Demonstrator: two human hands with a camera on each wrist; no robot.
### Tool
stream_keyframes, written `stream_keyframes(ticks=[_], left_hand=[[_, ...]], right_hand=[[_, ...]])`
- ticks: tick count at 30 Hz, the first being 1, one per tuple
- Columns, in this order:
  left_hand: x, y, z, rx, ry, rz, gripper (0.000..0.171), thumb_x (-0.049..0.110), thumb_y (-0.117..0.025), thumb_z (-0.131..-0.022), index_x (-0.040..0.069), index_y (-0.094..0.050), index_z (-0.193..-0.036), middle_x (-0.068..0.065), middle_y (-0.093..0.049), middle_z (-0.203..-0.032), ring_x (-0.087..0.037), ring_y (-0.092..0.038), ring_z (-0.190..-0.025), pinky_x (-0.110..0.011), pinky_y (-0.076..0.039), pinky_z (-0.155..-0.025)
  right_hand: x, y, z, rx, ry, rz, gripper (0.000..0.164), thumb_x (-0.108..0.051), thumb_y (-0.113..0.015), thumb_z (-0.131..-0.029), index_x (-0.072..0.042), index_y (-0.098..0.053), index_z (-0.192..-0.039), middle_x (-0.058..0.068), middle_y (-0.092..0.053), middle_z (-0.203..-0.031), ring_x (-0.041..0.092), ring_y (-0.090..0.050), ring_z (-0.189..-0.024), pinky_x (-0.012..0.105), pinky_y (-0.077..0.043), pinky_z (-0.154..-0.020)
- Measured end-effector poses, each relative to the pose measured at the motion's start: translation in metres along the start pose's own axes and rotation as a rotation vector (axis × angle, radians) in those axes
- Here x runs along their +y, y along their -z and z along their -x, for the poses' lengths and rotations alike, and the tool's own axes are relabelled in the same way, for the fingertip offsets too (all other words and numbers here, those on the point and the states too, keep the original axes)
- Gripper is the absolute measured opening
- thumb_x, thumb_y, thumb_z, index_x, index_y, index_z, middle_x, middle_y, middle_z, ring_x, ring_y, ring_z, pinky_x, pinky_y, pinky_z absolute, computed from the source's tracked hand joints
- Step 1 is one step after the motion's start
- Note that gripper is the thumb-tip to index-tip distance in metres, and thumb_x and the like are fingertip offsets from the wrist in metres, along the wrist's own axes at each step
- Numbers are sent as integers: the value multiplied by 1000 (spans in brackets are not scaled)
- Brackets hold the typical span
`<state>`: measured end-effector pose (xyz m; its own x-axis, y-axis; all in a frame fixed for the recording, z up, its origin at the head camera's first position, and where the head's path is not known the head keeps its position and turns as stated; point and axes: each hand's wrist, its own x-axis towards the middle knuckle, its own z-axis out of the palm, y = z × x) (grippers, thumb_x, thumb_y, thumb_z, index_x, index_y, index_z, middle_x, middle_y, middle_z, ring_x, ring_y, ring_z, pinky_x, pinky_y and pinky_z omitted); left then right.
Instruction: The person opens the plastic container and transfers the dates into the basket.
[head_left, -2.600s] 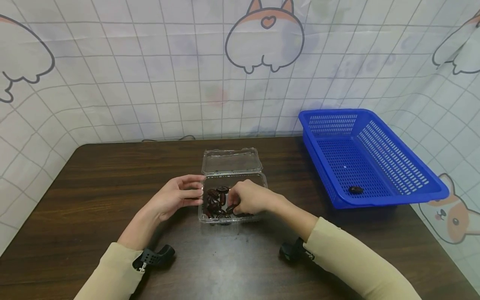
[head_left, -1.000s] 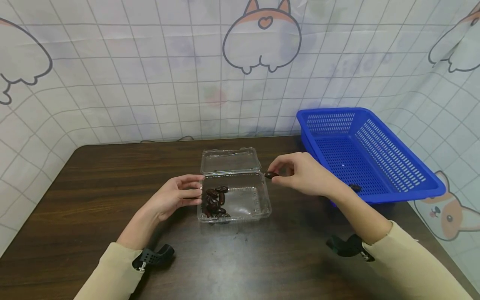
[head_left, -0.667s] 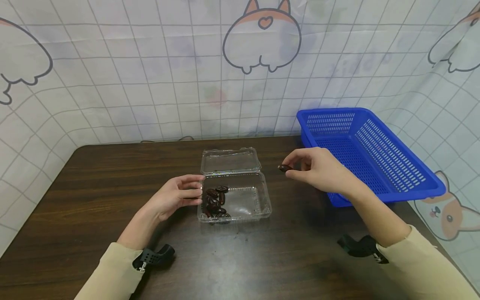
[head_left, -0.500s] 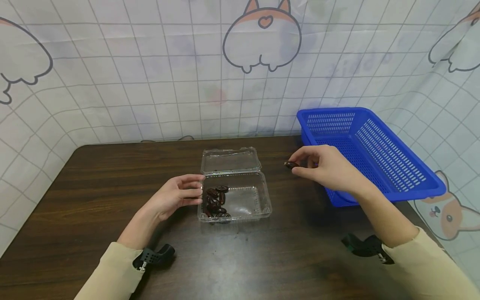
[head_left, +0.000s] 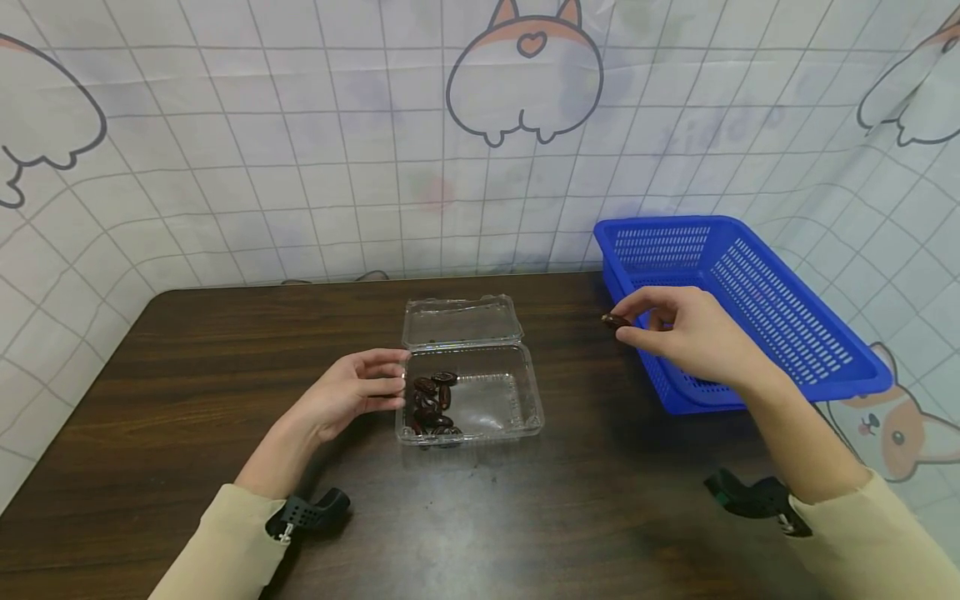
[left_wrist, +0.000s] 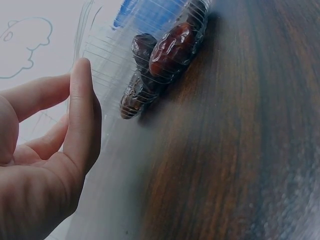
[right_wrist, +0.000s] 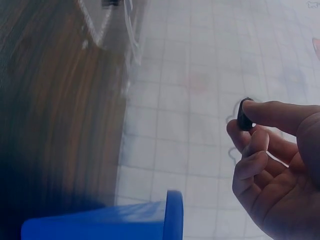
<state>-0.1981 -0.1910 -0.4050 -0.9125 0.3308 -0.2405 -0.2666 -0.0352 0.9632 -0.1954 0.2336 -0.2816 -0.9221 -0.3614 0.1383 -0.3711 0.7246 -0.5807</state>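
My right hand pinches a dark brown date between thumb and fingertips, over the left rim of the blue plastic basket. In the right wrist view the same date sits between thumb and forefinger. My left hand has its fingers extended, fingertips at the left side of a clear plastic clamshell box with its lid folded back. Several dates lie in the left part of the box. The left wrist view shows dates through the box wall.
The box stands mid-table on a dark wooden table. At the right, the blue basket reaches over the table edge. A white gridded wall cloth with cartoon prints closes off the back and sides. A thin cable lies along the rear edge.
My right hand has taken a date out of the clamshell box and carried it rightward to the basket's left rim. The left hand stays at the box.
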Motion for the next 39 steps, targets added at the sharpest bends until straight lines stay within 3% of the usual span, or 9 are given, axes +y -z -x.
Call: stream_keyframes(ticks=[9,26,39], left_hand=[[0,1,1,-11,-1,8,54,0,-65,-90,0,-43,-139,-25,-43,-124,-21,-60,-86,-41,-55,-87],[-1,1,1,-10,-1,8,56,0,-66,-90,-2,-41,-140,-21,-45,-120,-21,-60,-87,-41,-55,-87],[-2,1,0,-8,-4,12,54,2,-67,-90,1,-44,-139,-21,-45,-121,-21,-60,-87,-41,-55,-88]], right_hand=[[9,10,7,33,-38,-20,21,-36,-70,-89,-24,-70,-106,2,-62,-84,19,-52,-63,30,-38,-37],[36,20,15,75,-106,-30,25,-37,-68,-90,-21,-68,-110,2,-65,-95,22,-52,-63,32,-39,-44],[62,30,24,78,-221,-68,38,-43,-64,-92,-13,-63,-116,9,-62,-107,18,-62,-75,30,-53,-56]])
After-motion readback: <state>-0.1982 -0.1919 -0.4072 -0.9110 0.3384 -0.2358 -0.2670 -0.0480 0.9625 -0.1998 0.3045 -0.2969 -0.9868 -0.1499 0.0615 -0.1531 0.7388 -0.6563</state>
